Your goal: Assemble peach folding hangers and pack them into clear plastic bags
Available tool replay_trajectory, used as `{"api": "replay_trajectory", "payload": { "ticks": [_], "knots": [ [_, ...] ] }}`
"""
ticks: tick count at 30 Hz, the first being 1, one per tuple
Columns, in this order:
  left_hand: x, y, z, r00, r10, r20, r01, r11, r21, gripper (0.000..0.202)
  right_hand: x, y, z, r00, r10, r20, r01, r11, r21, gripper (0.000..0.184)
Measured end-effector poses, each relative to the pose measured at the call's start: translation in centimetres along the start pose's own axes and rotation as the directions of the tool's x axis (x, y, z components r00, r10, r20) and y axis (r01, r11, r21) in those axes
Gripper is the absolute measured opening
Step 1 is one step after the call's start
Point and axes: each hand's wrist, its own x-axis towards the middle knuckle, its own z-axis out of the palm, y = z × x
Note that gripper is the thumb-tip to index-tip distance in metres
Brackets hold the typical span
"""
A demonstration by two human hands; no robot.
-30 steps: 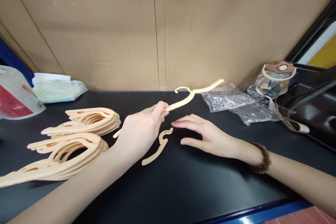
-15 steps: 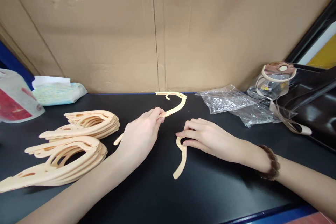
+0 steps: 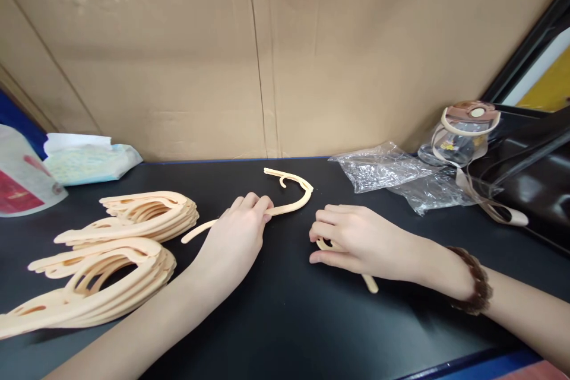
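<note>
While the person's left hand (image 3: 235,233) grips a slender, curved, cream-coloured hanger (image 3: 291,207) low over the black worktop (image 3: 276,320), the right hand (image 3: 358,241) curls closed around a smaller, curved cream piece (image 3: 370,284), mostly hidden beneath the palm. Two stacks of looped cream hangers (image 3: 133,306) lie leftward; crumpled clear plastic wrapping (image 3: 383,167) lies beyond the right hand.

The left hand (image 3: 238,230) has its back up and its fingers (image 3: 263,204) pinched. Its arm (image 3: 146,317) stretches back behind them. The right hand (image 3: 363,240) has its back up too, fingers (image 3: 317,230) curled, thumb (image 3: 332,259) just below them. Its wrist (image 3: 427,260) is behind those fingers.
</note>
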Motion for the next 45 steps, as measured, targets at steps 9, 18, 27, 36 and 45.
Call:
{"api": "replay_trajectory", "payload": {
  "ticks": [9,18,27,36,45],
  "knots": [
    [-0.1,-0.1,0.1,1.0,0.017,-0.006,-0.016,0.992,0.124,0.026,-0.1,0.8,-0.8,0.979,0.202,-0.01,-0.202,0.979,-0.021,0.01],
    [0.0,0.1,0.6,0.992,0.121,-0.03,-0.121,0.992,-0.021,0.027,0.1,2.1,-0.8,0.947,0.308,-0.091,-0.307,0.951,0.028,0.013],
    [-0.3,0.6,0.4,0.949,0.315,-0.027,-0.316,0.94,-0.129,0.025,0.6,3.2,-1.0,0.8,0.581,-0.151,-0.562,0.813,0.154,0.038],
    [-0.7,0.8,0.5,0.853,0.488,-0.185,-0.514,0.847,-0.135,0.038,0.6,4.9,-0.3,0.815,0.58,0.012,-0.516,0.715,0.471,0.038],
    [-0.2,0.3,1.4,0.911,0.268,-0.314,-0.335,0.925,-0.18,0.016,0.7,5.1,-0.2,0.718,0.659,-0.227,-0.376,0.64,0.67,0.031]
  ]
}}
